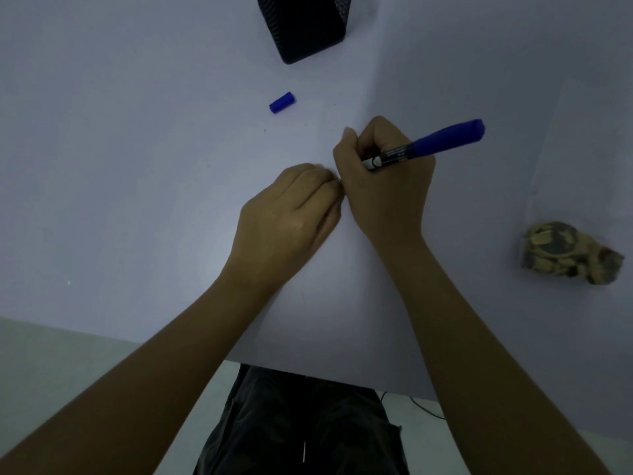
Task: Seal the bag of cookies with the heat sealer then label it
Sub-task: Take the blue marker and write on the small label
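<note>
My right hand [383, 180] grips a blue marker [442, 140] near its tip, with the barrel pointing up to the right and the tip hidden under the fingers. My left hand [291, 214] rests on the white table [137, 166] right beside it, fingers curled down towards the same spot; whatever lies under them is hidden. The marker's blue cap [282, 102] lies loose on the table further back. The clear bag of cookies [568, 252] lies at the right, apart from both hands.
A black mesh container [308, 25] stands at the back centre. The table's near edge [308, 371] runs across below my forearms, with my dark trousers [301, 426] and pale floor beyond it.
</note>
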Tool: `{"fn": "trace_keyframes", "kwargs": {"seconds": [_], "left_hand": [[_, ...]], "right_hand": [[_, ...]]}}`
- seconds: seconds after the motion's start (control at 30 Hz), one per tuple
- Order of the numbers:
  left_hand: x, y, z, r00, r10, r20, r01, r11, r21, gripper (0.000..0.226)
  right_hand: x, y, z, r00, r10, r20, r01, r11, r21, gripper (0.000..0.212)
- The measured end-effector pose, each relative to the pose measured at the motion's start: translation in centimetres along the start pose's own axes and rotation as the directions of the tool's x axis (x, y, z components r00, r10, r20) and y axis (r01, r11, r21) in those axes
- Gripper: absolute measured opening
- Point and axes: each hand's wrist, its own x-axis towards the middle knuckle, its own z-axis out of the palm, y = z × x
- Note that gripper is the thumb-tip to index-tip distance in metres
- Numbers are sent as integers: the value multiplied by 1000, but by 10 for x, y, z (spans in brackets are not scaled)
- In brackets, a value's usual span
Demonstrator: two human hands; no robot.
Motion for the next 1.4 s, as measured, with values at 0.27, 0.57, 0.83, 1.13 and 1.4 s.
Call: {"fn": "trace_keyframes", "kwargs": {"seconds": [0.27, 0.57, 0.83, 1.13, 1.4], "left_hand": [[0, -1, 3, 999, 46, -2, -46, 999, 3, 19], [2, -1, 2, 996, 84, -14, -83, 996, 18, 19], [3, -2, 3, 998, 63, 3, -63, 997, 43, 18], [4, -4, 4, 998, 55, 2, -55, 996, 75, 22], [2, -6, 6, 997, 71, -6, -71, 995, 74, 25]], "right_hand": [[-1, -1, 0, 1000, 28, -10, -27, 999, 18, 30], [0, -1, 0, 999, 34, -10, -33, 999, 19, 30], [0, 1, 1, 1000, 9, -27, -9, 1000, 13, 30], [-1, 3, 1, 999, -7, -32, 7, 1000, -8, 30], [-1, 2, 2, 1000, -7, -18, 7, 1000, -16, 27]]}}
